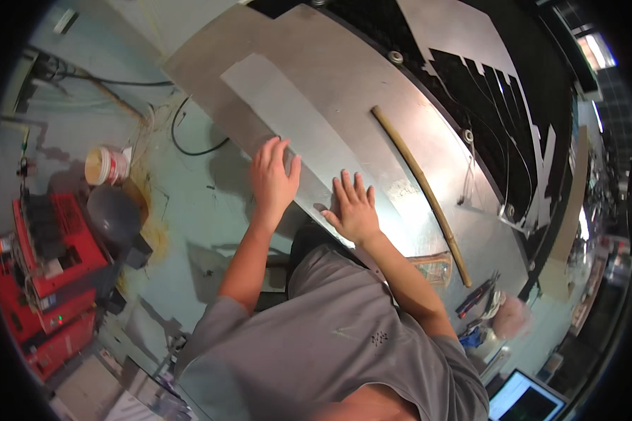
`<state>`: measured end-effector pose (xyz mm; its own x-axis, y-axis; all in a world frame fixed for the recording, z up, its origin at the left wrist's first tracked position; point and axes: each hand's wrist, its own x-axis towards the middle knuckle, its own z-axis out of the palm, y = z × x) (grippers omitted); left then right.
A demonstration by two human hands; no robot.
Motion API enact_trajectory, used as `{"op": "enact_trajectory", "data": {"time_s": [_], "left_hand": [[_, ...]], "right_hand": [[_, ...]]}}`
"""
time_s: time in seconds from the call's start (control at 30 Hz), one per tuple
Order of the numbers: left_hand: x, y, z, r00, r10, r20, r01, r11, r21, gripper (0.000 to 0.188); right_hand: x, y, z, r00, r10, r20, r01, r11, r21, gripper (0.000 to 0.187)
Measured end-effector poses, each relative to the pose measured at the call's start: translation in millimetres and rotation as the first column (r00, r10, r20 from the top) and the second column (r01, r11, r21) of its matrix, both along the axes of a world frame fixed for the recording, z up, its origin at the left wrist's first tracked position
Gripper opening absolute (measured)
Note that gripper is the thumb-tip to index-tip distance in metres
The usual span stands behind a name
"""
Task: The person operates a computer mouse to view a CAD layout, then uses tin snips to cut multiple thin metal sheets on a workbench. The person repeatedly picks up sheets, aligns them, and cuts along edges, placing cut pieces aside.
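A long, pale sheet-metal strip lies along the near edge of a metal-topped table. My left hand is at the strip's outer edge, with fingers stretched forward and the thumb apart. Farther right, my right hand rests flat on the metal with its fingers spread. Neither hand appears to grip anything. To the right of my right hand, a bamboo stick lies lengthwise on the tabletop.
A flat printed packet and pliers lie at the table's right end. Cut metal sheets sit on a black surface beyond. On the floor at left stand a red machine and a white bucket; a black cable curls nearby.
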<state>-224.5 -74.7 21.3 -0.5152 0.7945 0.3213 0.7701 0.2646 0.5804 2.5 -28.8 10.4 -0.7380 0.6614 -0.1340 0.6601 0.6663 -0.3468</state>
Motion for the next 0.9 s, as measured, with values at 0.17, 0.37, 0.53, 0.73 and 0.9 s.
{"op": "enact_trajectory", "data": {"time_s": [0.17,0.37,0.53,0.73,0.9], "left_hand": [[38,21,-27,0.959,-0.257,-0.116,0.227,0.948,-0.223,0.061],[52,49,-62,0.954,-0.257,-0.157,0.204,0.934,-0.292,0.080],[35,66,-58,0.948,-0.268,-0.170,0.173,0.886,-0.431,0.079],[143,71,-12,0.947,-0.292,-0.136,0.218,0.891,-0.399,0.064],[325,97,4,0.853,-0.521,0.006,0.506,0.825,-0.251,0.056]], "right_hand": [[22,-6,-3,0.893,-0.197,-0.404,0.150,0.978,-0.144,0.068],[122,4,25,0.725,-0.502,-0.471,0.387,0.863,-0.325,0.058],[256,6,41,0.325,-0.758,-0.566,0.615,0.624,-0.483,0.045],[487,91,-3,-0.314,-0.748,-0.585,0.715,0.219,-0.664,0.041],[615,190,-47,-0.806,-0.517,-0.288,0.240,0.158,-0.958,0.037]]}}
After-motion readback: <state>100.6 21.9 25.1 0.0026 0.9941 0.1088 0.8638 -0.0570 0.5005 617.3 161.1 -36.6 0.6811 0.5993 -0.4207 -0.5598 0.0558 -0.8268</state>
